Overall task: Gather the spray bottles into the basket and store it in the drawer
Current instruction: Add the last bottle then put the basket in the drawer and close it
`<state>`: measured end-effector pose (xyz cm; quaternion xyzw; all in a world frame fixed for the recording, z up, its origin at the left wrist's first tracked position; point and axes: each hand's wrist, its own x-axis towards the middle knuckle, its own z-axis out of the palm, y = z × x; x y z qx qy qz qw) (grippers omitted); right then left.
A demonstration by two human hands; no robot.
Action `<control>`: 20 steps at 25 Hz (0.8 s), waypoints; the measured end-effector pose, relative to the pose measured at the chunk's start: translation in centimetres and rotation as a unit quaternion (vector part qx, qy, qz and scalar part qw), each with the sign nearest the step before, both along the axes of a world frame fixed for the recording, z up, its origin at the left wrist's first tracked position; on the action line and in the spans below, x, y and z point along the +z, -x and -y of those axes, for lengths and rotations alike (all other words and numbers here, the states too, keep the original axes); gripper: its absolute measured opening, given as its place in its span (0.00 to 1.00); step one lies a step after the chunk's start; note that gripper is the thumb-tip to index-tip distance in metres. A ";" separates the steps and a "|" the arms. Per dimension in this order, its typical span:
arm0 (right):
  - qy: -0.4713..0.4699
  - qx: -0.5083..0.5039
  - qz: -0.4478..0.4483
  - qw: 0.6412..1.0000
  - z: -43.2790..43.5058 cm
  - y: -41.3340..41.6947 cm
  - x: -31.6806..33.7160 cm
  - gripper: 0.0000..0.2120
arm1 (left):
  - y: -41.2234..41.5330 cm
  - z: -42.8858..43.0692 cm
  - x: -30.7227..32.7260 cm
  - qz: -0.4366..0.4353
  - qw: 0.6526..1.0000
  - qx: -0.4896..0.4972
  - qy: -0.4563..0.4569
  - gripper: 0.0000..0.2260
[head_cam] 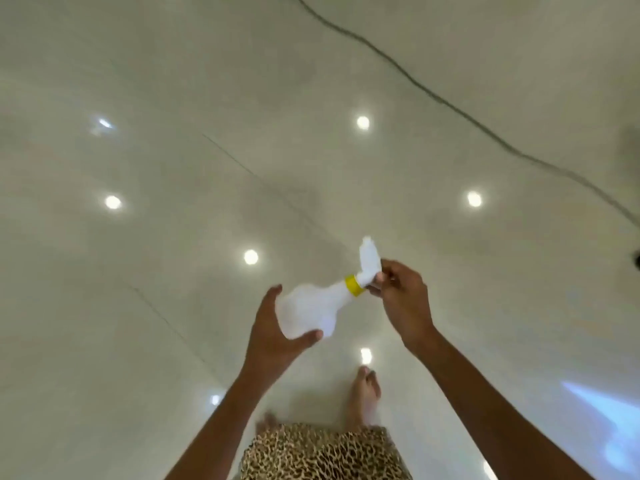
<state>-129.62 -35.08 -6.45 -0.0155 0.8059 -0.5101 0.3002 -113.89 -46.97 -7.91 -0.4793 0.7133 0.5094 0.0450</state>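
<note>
A white spray bottle [311, 308] with a yellow collar and a white trigger head lies tilted in the air in front of me, above the floor. My left hand [273, 332] cups the bottle's base from below and the left. My right hand [401, 299] pinches the trigger head at its lower end, just past the collar. No basket or drawer is in view.
A glossy pale tiled floor [173, 168] fills the view, with bright reflections of ceiling lights. A dark cable [450, 105] runs across the floor from the top to the right edge. My bare feet [363, 396] and a leopard-print garment [322, 452] show at the bottom.
</note>
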 end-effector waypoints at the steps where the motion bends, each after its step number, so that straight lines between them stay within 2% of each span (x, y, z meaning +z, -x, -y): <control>1: -0.017 0.059 -0.053 0.997 1.2 -0.9 3.2 0.10 | -0.7 0.0 2.7 -0.025 0.998 -0.022 0.054 0.42; 4: -0.071 0.195 -0.168 0.964 4.0 -4.7 11.2 0.09 | -3.0 -1.0 9.3 -0.041 0.988 -0.055 0.136 0.39; 8: -0.046 0.290 -0.229 0.928 6.0 -11.7 20.1 0.09 | -8.4 -2.0 15.4 -0.105 0.973 0.094 0.183 0.23; 11: 0.007 0.335 -0.215 0.917 6.5 -18.4 24.8 0.07 | -14.2 -2.5 18.9 -0.119 0.964 0.159 0.177 0.15; 14: 0.089 0.396 -0.183 0.895 6.6 -27.4 29.0 0.07 | -22.9 -3.7 23.0 -0.158 0.937 0.248 0.189 0.11; 16: 0.136 0.450 -0.166 0.867 6.3 -33.9 31.5 0.10 | -29.3 -5.1 25.5 -0.161 0.921 0.288 0.205 0.12; 20: 0.218 0.553 -0.165 0.787 6.0 -44.6 34.4 0.09 | -40.7 -8.3 28.9 -0.153 0.893 0.339 0.251 0.12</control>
